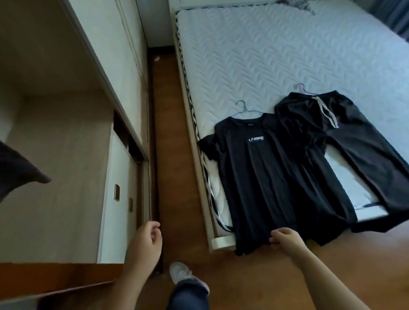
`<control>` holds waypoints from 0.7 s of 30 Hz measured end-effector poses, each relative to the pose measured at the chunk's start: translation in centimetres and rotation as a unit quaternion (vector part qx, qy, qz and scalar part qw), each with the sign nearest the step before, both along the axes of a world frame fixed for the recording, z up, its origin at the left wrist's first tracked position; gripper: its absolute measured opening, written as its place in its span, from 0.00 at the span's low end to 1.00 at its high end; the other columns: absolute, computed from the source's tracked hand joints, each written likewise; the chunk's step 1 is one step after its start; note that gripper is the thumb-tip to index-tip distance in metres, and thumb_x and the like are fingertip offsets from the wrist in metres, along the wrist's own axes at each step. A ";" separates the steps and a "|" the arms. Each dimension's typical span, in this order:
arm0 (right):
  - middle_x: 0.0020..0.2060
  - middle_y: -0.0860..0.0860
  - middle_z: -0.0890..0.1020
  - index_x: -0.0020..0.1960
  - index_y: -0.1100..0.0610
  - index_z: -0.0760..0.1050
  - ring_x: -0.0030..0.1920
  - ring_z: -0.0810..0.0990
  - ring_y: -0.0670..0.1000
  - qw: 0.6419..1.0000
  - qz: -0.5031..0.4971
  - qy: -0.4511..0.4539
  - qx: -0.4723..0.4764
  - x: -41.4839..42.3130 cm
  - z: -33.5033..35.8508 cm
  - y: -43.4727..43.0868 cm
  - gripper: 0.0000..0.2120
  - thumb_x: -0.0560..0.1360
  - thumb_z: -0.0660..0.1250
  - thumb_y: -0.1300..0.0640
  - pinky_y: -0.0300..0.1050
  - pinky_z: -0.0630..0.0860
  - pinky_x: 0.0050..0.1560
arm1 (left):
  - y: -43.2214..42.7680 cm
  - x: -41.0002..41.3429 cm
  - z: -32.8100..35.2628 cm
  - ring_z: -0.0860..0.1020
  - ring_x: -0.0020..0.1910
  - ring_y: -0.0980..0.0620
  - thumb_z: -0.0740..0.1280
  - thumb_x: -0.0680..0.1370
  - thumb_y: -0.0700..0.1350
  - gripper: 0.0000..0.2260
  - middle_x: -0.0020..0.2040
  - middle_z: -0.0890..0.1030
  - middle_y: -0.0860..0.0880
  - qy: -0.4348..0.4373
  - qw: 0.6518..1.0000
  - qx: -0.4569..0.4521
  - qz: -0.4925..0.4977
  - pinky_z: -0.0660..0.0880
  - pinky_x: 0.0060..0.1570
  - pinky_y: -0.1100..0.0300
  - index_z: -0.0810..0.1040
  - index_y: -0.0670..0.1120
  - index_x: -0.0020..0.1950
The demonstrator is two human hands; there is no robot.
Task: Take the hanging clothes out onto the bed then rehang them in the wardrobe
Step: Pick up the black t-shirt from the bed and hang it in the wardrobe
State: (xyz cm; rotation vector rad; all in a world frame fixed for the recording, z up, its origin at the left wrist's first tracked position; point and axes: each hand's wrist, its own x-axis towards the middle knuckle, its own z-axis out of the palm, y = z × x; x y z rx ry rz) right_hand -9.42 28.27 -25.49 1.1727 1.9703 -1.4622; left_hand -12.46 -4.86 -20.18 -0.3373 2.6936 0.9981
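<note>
1. White quilted bed point(276, 49) stands right on a brown wooden floor point(171, 133); the open wardrobe point(62, 163) is on the left.
2. Black T-shirt point(259, 175) and black trousers point(356, 145) lie flat on the bed's near end.
3. Left hand point(146, 240) hangs loosely curled and empty; right hand point(285, 239) is at the T-shirt hem, and I cannot tell its grip.
4. A dark garment point(5, 171) in the wardrobe is cut off at the left.

The T-shirt point(259, 175) is black with white lettering; the trousers point(365, 145) are black with a pale grey drawstring point(326, 113). One hanger point(242, 104) is blue. The bed point(264, 50) is white, quilted in chevrons, its edge striped black and white. The floor point(168, 133) is brown.
</note>
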 end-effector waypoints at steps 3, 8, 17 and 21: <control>0.35 0.54 0.79 0.46 0.59 0.74 0.33 0.75 0.51 1.000 0.010 0.001 0.005 5.6 0.0 4.0 0.04 0.77 0.61 0.60 0.40 0.68 0.30 | 4.5 3.1 0.1 0.73 0.46 0.55 0.58 0.79 0.44 0.11 0.54 0.78 0.46 -0.009 0.999 -0.015 -0.039 0.70 0.41 0.64 0.72 0.46 0.60; 0.33 0.54 0.78 0.44 0.58 0.71 0.30 0.75 0.52 0.995 -0.075 -0.058 0.007 18.8 -0.1 13.7 0.04 0.77 0.61 0.60 0.40 0.64 0.32 | 13.2 9.2 0.0 0.73 0.46 0.53 0.59 0.79 0.43 0.11 0.55 0.78 0.44 -0.008 0.998 -0.008 -0.060 0.72 0.45 0.57 0.73 0.45 0.59; 0.34 0.55 0.77 0.53 0.62 0.71 0.31 0.74 0.52 0.975 -0.208 -0.078 0.005 28.1 -0.1 24.6 0.07 0.78 0.60 0.60 0.40 0.64 0.32 | 22.4 12.6 -0.7 0.71 0.44 0.52 0.59 0.78 0.42 0.10 0.55 0.78 0.42 -0.032 0.992 -0.036 -0.119 0.69 0.40 0.57 0.74 0.43 0.57; 0.34 0.55 0.77 0.50 0.61 0.71 0.32 0.74 0.52 0.978 -0.187 -0.086 -0.019 24.4 -1.2 25.1 0.05 0.78 0.60 0.60 0.41 0.65 0.33 | 23.8 9.6 -1.6 0.73 0.47 0.51 0.59 0.78 0.42 0.09 0.56 0.77 0.42 -0.050 0.992 -0.042 -0.112 0.72 0.42 0.55 0.74 0.44 0.57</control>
